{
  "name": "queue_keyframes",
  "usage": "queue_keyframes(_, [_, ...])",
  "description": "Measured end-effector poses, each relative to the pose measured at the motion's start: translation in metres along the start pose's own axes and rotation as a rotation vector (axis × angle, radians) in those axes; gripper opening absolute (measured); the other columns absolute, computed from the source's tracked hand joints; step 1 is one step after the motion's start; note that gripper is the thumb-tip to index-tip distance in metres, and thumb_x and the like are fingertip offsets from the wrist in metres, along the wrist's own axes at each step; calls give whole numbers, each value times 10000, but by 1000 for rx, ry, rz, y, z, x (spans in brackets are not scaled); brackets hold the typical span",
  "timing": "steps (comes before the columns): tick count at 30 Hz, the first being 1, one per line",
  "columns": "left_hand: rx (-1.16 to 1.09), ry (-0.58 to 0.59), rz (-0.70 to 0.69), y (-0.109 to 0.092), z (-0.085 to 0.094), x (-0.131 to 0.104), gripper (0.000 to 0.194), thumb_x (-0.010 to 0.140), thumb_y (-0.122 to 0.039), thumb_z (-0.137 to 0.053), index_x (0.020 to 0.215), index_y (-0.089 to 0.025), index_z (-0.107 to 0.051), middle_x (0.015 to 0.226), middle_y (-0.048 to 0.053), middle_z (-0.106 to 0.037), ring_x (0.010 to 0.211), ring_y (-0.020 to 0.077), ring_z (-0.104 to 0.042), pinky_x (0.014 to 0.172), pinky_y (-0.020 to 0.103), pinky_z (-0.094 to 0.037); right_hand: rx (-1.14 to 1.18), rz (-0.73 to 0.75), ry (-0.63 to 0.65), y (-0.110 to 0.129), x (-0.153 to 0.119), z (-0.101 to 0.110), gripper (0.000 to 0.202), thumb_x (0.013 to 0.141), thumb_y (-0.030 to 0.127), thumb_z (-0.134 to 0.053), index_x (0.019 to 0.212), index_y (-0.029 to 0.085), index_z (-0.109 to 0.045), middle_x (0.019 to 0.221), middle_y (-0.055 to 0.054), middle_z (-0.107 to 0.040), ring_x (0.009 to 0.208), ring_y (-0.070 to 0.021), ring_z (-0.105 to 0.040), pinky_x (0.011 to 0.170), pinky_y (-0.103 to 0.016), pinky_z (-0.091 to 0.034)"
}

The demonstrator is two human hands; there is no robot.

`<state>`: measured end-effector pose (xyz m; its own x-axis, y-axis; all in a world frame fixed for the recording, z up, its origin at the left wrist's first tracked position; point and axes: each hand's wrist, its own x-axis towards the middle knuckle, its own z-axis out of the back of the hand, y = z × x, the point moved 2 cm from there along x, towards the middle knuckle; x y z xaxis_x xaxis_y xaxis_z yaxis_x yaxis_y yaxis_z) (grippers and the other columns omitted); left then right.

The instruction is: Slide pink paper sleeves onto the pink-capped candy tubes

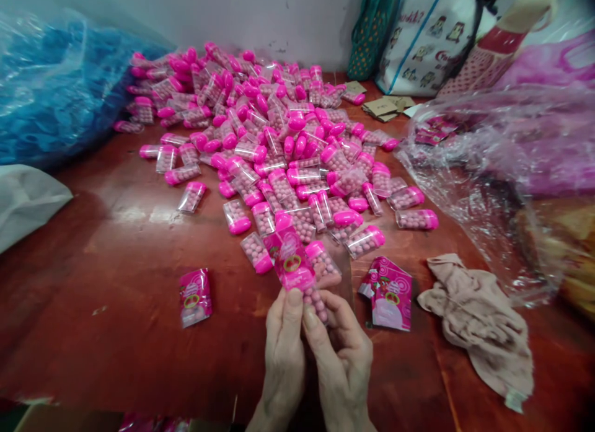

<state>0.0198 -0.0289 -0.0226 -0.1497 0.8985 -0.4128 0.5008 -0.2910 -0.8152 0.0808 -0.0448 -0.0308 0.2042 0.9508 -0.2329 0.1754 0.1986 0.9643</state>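
Observation:
Near the bottom centre, my left hand (283, 351) and my right hand (337, 351) are close together, fingers closed. A pink printed wrapper (290, 255) is pinched by my left hand at its lower end. My right fingers are pressed round a clear container of pink balls (316, 305), partly behind the wrapper. Just beyond lies a large pile of similar pink-capped containers (274, 128). One pink packet (195, 297) rests to the left on the red-brown table (116, 320), and several flat pink wrappers (390, 295) lie to the right.
A beige cloth (483, 326) lies at the right, below crumpled clear plastic (488, 215). A bag of blue items (60, 91) stands at the left, above a white cloth-like piece (28, 199). Cardboard pieces (385, 108) and a white printed bag (423, 41) are at the back.

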Motion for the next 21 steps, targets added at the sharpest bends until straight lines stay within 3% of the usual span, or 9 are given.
queue_keyframes(4, [-52,12,11,3,6,2,331,881,-329,-445,1066,-129,-632,1011,113,-676,907,208,-611,796,286,-455,-114,53,78,8,1,3,172,832,286,-556,967,183,-583,823,-44,-682,713,-161,-656,617,-227,-535])
queue_keyframes(6, [-38,-8,-7,4,11,3,317,876,-325,-456,1043,-121,-632,956,110,-682,876,207,-615,752,281,-469,-257,168,94,17,4,11,201,845,277,-530,1021,192,-571,880,-56,-655,775,-178,-637,670,-266,-522])
queue_keyframes(10, [127,27,-75,2,12,1,239,857,-307,-505,981,-153,-640,869,64,-678,814,178,-611,667,239,-468,-454,379,-23,36,16,28,292,831,319,-553,1094,193,-565,1060,-90,-563,974,-223,-541,820,-344,-460])
queue_keyframes(13, [231,155,-49,2,7,-2,223,859,-296,-504,988,-165,-631,859,53,-657,755,156,-604,562,200,-447,-369,263,58,40,27,29,194,837,338,-556,954,196,-619,945,-57,-580,899,-198,-557,788,-314,-468])
queue_keyframes(16, [125,285,45,7,2,-3,254,855,-311,-502,1056,-177,-583,779,41,-633,606,127,-577,455,191,-417,-179,52,77,34,32,27,187,839,341,-555,744,189,-605,690,3,-550,637,-133,-555,580,-237,-483])
queue_keyframes(19, [41,375,110,10,-1,-3,229,807,-250,-579,1024,-176,-575,700,9,-584,539,102,-531,451,189,-419,26,-80,44,27,32,28,212,827,351,-575,696,184,-577,548,54,-469,409,-64,-422,356,-170,-369])
queue_keyframes(21, [55,349,113,10,-3,-3,180,804,-220,-580,978,-172,-584,677,-2,-556,543,96,-512,461,186,-408,115,-131,43,24,31,27,215,819,361,-582,696,186,-568,526,66,-446,357,-50,-360,281,-157,-294])
